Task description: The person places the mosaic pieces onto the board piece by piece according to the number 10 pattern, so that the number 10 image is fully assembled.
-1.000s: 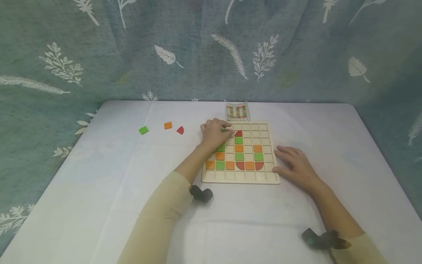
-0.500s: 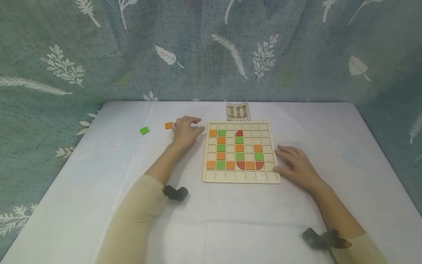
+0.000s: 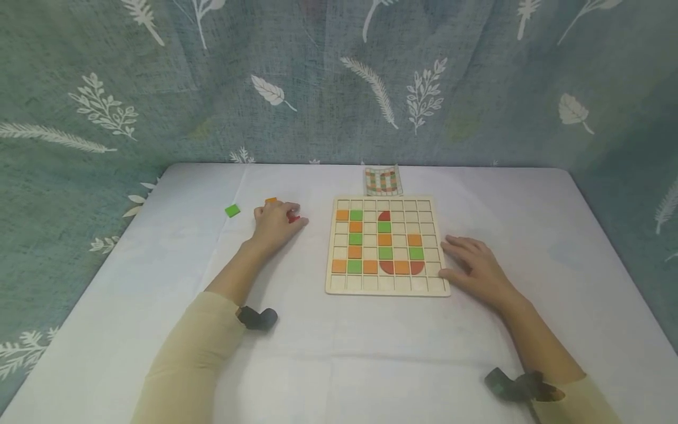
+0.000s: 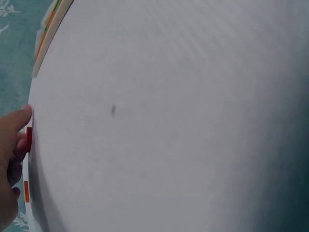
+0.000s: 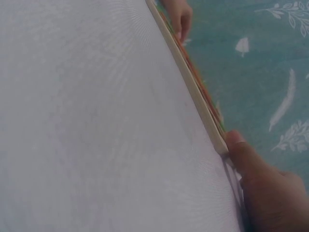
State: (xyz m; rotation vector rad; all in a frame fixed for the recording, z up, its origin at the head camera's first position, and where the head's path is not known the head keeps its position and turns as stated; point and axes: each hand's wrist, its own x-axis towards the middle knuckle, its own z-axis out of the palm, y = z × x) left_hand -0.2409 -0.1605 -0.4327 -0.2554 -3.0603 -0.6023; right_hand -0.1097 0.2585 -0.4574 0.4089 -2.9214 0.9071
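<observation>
In the head view my left hand (image 3: pixel 273 227) is at the left of the board, thumb and fingers around a red quarter-circle tile (image 3: pixel 293 218). The left wrist view shows this red tile (image 4: pixel 29 139) between thumb and fingers, its far side hidden. Just behind the hand lies an orange square tile (image 3: pixel 271 200), partly covered. My right hand (image 3: pixel 475 268) rests with extended fingers and thumb against the right edge of a wooden grid board (image 3: pixel 388 285). Orange and green squares and red quarter-circles sit in several of its cells.
A green square tile (image 3: pixel 232 210) lies left of my left hand. Behind the board is a small pattern card (image 3: pixel 384 181). White cloth (image 3: pixel 339 359) covers the table, and a leaf-print curtain (image 3: pixel 318 118) hangs behind it.
My left hand has left the board, where an orange and a green square now show in the upper left, and moved left to the red quarter-circle tile. The right hand has stayed still.
</observation>
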